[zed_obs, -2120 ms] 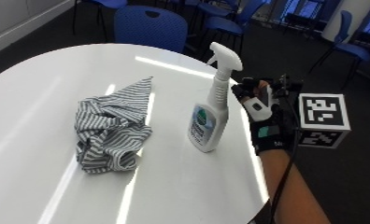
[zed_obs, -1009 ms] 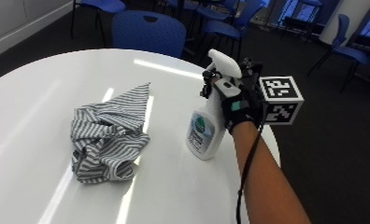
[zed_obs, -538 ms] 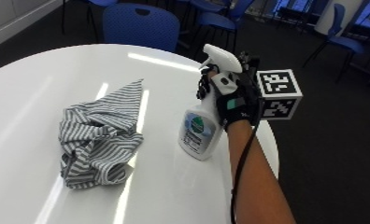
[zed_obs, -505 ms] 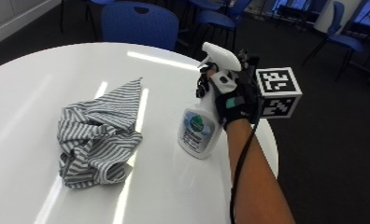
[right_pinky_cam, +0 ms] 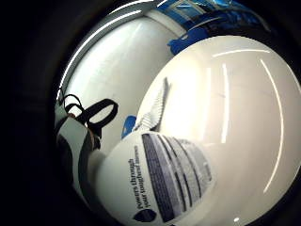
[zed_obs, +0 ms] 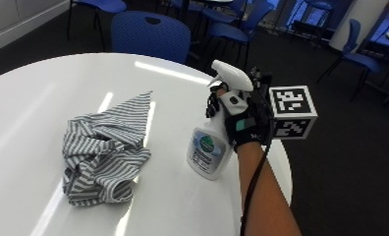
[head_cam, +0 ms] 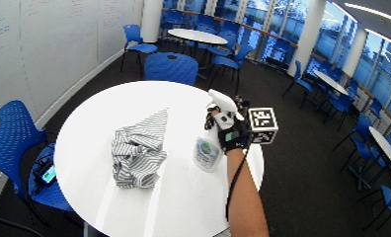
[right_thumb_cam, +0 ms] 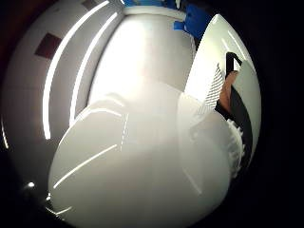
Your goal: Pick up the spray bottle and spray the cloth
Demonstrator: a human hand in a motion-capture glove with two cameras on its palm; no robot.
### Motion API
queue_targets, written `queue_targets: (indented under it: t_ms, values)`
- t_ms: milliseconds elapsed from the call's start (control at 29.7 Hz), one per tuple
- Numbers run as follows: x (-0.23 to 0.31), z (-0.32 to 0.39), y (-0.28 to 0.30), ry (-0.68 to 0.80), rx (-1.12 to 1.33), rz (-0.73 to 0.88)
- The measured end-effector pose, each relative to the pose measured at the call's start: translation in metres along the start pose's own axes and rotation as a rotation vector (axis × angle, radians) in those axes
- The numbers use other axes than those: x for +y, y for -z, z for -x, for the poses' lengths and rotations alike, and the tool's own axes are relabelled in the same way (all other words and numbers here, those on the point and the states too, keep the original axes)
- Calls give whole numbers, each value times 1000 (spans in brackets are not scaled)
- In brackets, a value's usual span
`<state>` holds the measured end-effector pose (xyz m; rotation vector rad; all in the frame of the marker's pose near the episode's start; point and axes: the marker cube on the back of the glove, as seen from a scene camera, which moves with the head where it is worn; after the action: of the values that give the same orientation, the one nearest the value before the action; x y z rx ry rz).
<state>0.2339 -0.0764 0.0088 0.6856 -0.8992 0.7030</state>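
A white spray bottle [zed_obs: 210, 147] with a green and blue label stands on the round white table [zed_obs: 44, 93], near its right edge, its nozzle [zed_obs: 230, 74] pointing left. My gloved right hand [zed_obs: 245, 124] is at the bottle's neck just under the trigger head, fingers curled round it. A grey-and-white striped cloth [zed_obs: 103, 147] lies crumpled on the table to the bottle's left, apart from it. In the wide outside view the hand [head_cam: 232, 136] grips the bottle [head_cam: 207, 149] beside the cloth [head_cam: 137, 153]. The bottle's label [right_pinky_cam: 162, 181] and its head [right_thumb_cam: 142, 161] fill the palm views; the cloth [right_pinky_cam: 153, 115] shows beyond.
A blue chair [zed_obs: 149, 34] stands past the table's far edge, with more chairs and tables behind it. The table's right edge [zed_obs: 283, 162] runs under my forearm. Bare tabletop [head_cam: 116, 103] lies around the cloth.
My hand has moved in from the bottle's right and closed on its neck. The bottle stands in the same spot. In the last half second little has changed.
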Motion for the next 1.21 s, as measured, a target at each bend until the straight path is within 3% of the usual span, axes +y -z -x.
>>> queue_targets:
  t_ms: [269, 505, 841, 1211]
  values:
    - [-6, -24, 4, -24, -25, 2]
    - [-2, -30, 17, 8, 15, 104]
    - [-30, 60, 15, 159, 609, 378]
    - [-35, 86, -22, 148, 1055, 607]
